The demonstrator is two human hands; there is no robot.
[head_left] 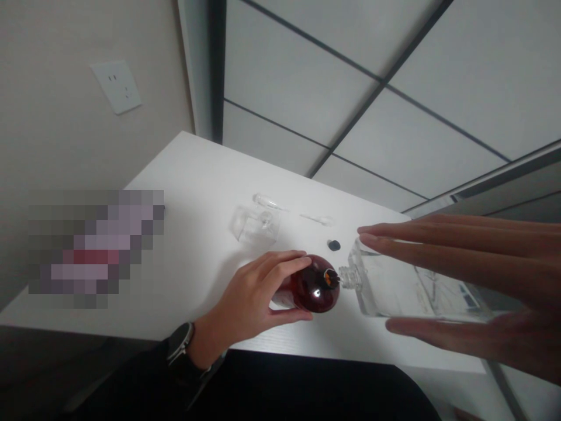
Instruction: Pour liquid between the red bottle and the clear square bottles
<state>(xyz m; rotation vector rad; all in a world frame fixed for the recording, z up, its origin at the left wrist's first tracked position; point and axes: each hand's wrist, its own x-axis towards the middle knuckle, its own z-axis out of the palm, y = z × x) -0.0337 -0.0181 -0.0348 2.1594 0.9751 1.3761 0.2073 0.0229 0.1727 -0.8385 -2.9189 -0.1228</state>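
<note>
My left hand point(258, 295) is wrapped round a dark red-brown glass bottle point(316, 292) that stands on the white table, its uncapped mouth facing up toward me. In my right hand point(477, 275) is a clear, flat-sided glass bottle point(385, 280), tipped on its side. Its threaded neck points left, right by the mouth of the brown bottle; whether the two necks touch I cannot tell. Fingers above and thumb below grip the clear bottle's sides. Just beyond the bottles lies a small black cap point(333, 245).
On the white table point(197, 187) lie a clear glass container point(258, 227), a glass tube-like piece point(268, 202) and a thin clear dropper-like piece point(316, 219). A blurred-out pinkish object point(105, 245) is at the left. Wall and panelled doors point(298, 70) border the table.
</note>
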